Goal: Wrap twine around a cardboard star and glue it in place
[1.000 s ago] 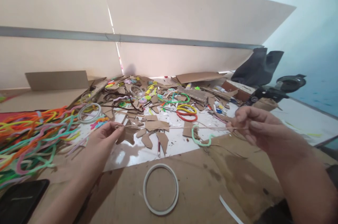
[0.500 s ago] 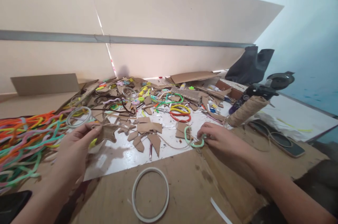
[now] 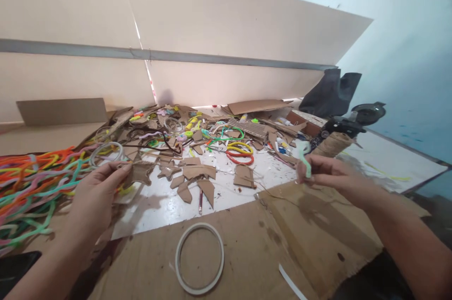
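"Where are the person's hands, measured from the white ring (image 3: pixel 177 258)?"

"The left hand (image 3: pixel 97 191) is up and to the left of the ring, on its far side. The right hand (image 3: pixel 334 173) is on the far side too, well to the right."

"Is the left one holding anything?"

"Yes, thumb and fingers pinch the star-shaped piece (image 3: pixel 140 174) by one end. That brown piece hangs beyond the ring and to its left, above the table."

"And the other hand?"

"Its thumb and fingers are closed on the pale green stem (image 3: pixel 306 158), a bent length that stands up from the grip. It sits beyond the ring, to the right."

"What lies closer to the ring?"

"A white strip (image 3: pixel 291 282) to its right, and a pencil (image 3: pixel 200 201) just past its far edge, partly under cardboard scraps (image 3: pixel 197 173). Ring and strip both rest on the brown cardboard sheet (image 3: pixel 254 239)."

"And farther out?"

"The tangled coloured stems (image 3: pixel 35 187) spread well to the ring's left. The twine spool (image 3: pixel 334 144) is well beyond it on the right, behind the right hand."
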A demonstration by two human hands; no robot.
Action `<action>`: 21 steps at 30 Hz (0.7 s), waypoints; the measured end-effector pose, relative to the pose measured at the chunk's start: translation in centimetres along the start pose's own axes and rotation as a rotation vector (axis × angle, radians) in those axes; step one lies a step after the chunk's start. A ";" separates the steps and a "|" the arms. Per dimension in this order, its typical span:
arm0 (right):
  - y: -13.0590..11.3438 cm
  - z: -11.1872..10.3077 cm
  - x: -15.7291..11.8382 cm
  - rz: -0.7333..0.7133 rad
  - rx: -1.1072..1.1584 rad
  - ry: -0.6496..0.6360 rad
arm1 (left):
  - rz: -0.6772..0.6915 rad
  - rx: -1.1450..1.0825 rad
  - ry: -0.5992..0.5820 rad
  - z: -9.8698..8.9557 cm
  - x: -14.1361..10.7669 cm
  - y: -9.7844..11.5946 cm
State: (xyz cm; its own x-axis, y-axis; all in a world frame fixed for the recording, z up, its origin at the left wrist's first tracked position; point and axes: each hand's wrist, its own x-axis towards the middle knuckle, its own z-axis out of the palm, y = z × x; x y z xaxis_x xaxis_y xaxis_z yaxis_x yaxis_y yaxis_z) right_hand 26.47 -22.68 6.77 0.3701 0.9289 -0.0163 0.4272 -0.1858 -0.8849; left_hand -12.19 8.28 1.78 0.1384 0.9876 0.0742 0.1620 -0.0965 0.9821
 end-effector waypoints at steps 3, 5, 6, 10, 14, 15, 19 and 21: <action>-0.2 -1.5 -0.2 -0.021 -0.013 0.135 | -0.003 -0.112 0.010 -0.5 0.7 -0.1; 0.2 -2.3 0.3 -0.026 -0.141 0.232 | 0.020 -0.148 0.043 -0.5 0.9 -0.1; 0.4 -2.5 0.8 -0.023 -0.265 0.280 | 0.021 -0.171 0.046 -0.5 0.8 -0.1; 0.8 -0.5 3.1 0.013 -0.794 0.394 | 0.007 -0.227 -0.014 0.2 0.1 0.5; 0.0 5.7 4.9 -0.234 -0.883 0.033 | 0.001 -0.194 -0.055 0.8 -0.9 2.2; -0.2 7.2 5.3 -0.328 -0.842 -0.099 | 0.004 -0.183 -0.086 0.9 -1.2 2.7; -0.4 9.5 7.1 -0.335 -0.826 -0.138 | 0.030 -0.221 -0.165 1.9 -2.8 4.6; -0.8 9.0 7.8 -0.337 -0.819 -0.092 | 0.033 -0.235 -0.222 3.1 -3.9 5.1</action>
State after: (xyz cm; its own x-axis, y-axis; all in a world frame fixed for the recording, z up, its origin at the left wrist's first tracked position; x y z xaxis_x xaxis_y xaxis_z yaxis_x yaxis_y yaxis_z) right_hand 21.59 -12.37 3.10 0.0656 0.9910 0.1166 0.9703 -0.0362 -0.2391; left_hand -8.90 3.55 5.97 0.3541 0.9307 0.0921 -0.0727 -0.0708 0.9948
